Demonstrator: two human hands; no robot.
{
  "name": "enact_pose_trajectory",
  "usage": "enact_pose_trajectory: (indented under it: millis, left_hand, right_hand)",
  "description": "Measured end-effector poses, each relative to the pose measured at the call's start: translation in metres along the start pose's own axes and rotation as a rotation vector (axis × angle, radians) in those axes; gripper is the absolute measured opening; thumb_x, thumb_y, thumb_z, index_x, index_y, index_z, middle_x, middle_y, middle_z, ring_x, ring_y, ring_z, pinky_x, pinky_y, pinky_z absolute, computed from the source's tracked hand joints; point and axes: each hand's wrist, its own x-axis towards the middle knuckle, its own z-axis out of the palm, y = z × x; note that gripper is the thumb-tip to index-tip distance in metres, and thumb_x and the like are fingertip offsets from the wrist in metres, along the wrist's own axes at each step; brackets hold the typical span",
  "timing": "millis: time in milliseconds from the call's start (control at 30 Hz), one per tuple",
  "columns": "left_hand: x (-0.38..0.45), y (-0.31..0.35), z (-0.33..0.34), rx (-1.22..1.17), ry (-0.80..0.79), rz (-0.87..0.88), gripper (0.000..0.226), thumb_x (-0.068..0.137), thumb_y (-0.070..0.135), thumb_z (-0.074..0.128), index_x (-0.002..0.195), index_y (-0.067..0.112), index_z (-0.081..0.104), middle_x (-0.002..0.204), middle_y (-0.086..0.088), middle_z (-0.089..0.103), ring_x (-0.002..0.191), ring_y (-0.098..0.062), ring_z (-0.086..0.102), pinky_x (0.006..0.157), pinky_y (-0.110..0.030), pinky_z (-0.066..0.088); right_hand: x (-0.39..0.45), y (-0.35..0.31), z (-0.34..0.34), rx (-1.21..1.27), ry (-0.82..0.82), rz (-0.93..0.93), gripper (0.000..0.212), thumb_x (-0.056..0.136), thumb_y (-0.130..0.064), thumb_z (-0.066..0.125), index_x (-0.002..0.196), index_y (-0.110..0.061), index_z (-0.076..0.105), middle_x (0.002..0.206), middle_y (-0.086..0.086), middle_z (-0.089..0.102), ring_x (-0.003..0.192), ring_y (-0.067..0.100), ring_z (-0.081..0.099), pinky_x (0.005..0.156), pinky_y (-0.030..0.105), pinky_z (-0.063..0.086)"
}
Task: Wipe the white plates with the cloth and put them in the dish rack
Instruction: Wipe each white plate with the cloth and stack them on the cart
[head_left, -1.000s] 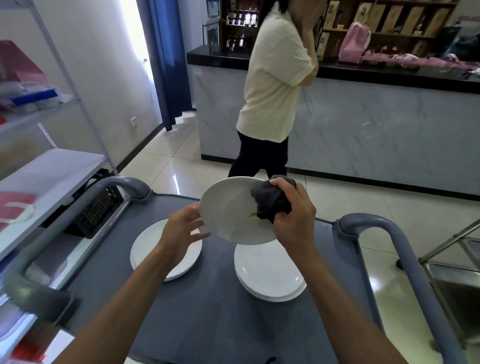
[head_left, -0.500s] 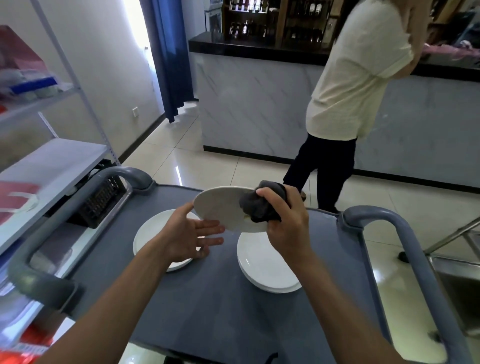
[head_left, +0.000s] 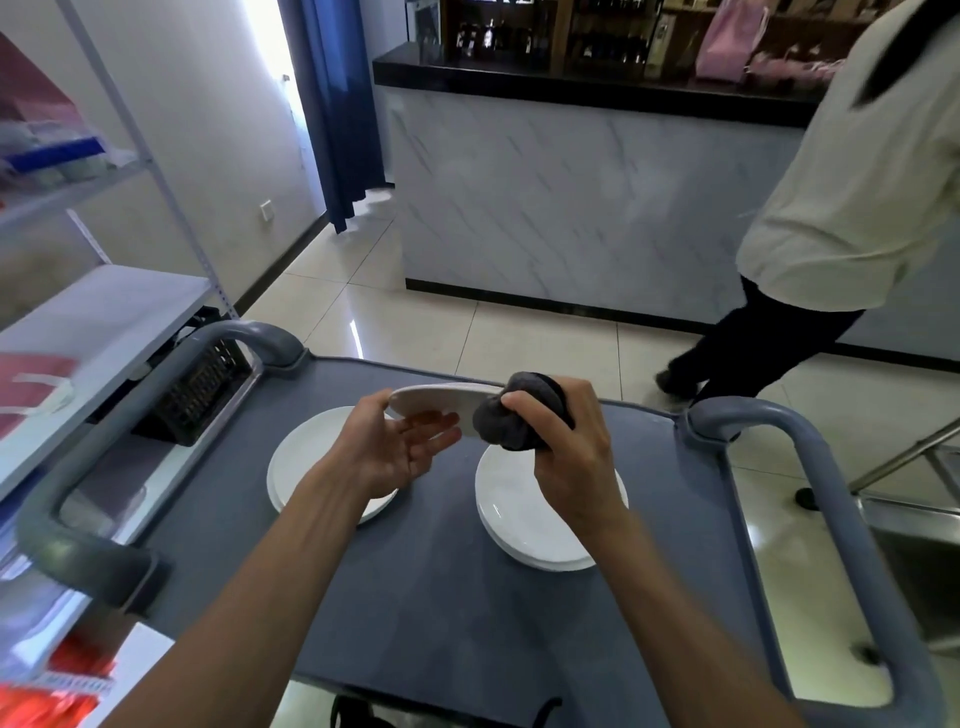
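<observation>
A grey cart (head_left: 415, 597) is filling the lower middle of the view, its near edge cut off by the bottom of the frame and partly hidden behind both forearms. A grey handle (head_left: 78, 530) is curving up at its left edge and another handle (head_left: 810, 467) at its right edge. A marble-fronted bar (head_left: 571, 208) is standing across the tiled floor beyond the cart's far edge, and a second person (head_left: 852, 208) is walking past it, cut off by the top and right of the frame. A metal shelf rack (head_left: 104, 312) is standing just beside the cart's left edge, with a black basket (head_left: 202, 384) half hidden under it; its other contents are blurred.

A stack of white plates (head_left: 524, 530) is lying near the cart's right edge, its count hard to tell, with its far part covered by the right hand. A flat plate (head_left: 311, 457) is lying toward the left edge, partly hidden by the left hand.

A raised plate (head_left: 441, 402) is being held nearly level above the cart's far middle, seen almost edge-on. The left hand (head_left: 400, 447) is supporting it from beneath with fingers spread and relaxed. The right hand (head_left: 566, 447) is clutching a bunched dark cloth (head_left: 506, 423) and pressing it against the raised plate's right rim.
</observation>
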Motion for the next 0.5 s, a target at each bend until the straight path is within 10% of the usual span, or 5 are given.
enact_pose_trajectory:
  millis: [267,400,500]
  left_hand:
    - [0.001,0.005,0.005,-0.252,-0.081,0.14,0.03,0.09,0.003,0.045,0.109,-0.014,0.06,0.109,-0.028,0.068,0.097,-0.042,0.071,0.072,-0.043,0.062]
    - [0.005,0.015,0.0,-0.153,0.025,0.217,0.017,0.095,0.003,0.047,0.082,-0.001,0.057,0.068,-0.012,0.062,0.063,-0.021,0.069,0.057,-0.028,0.059]
    - [0.004,0.024,-0.005,-0.075,0.018,0.254,0.02,0.098,0.007,0.049,0.101,-0.006,0.063,0.079,-0.011,0.071,0.067,-0.018,0.072,0.058,-0.027,0.059]
  right_hand:
    - [0.003,0.006,-0.007,0.024,-0.063,0.0,0.043,0.091,0.004,0.05,0.125,-0.021,0.059,0.125,0.003,0.046,0.107,0.034,0.058,0.093,0.035,0.05]
    - [-0.006,0.008,-0.003,0.054,-0.124,-0.008,0.042,0.093,0.007,0.052,0.126,-0.018,0.061,0.13,0.008,0.05,0.118,0.036,0.053,0.099,0.045,0.047]
    - [-0.012,0.011,0.0,0.087,-0.197,0.022,0.052,0.087,0.014,0.057,0.129,-0.017,0.06,0.134,0.014,0.05,0.128,0.038,0.049,0.106,0.048,0.044]
